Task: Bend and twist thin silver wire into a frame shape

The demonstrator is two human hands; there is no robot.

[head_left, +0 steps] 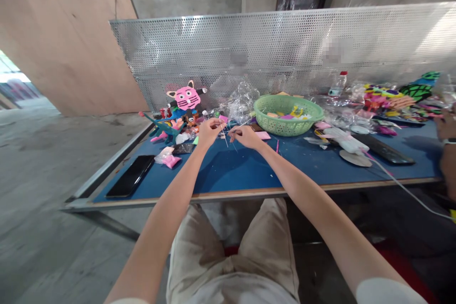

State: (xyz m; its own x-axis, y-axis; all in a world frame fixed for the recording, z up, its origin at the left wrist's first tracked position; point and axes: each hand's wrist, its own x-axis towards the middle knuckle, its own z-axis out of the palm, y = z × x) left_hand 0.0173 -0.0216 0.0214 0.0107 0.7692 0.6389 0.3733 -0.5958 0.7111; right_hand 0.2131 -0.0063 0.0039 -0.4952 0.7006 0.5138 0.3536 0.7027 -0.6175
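Observation:
Both of my hands are close together above the blue table [228, 171]. My left hand [211, 132] pinches a thin pale stick [225, 137] that slants down from the fingertips. Just to its right, my right hand [245, 137] is closed with fingertips pressed together on another thin pale stick [234, 145]. The sticks look like fine wires or skewers, too small to tell which. A pink piece [223, 118] shows at my left fingertips; whether I hold it or it lies behind, I cannot tell.
A green basket [288, 128] with colourful pieces stands behind my right hand. A pink cat-faced craft figure [188, 98] and a teal figure [167, 130] stand left. A black phone [131, 175] lies near the left edge. At right are a power strip [347, 141] and a co-worker's hand [445, 126].

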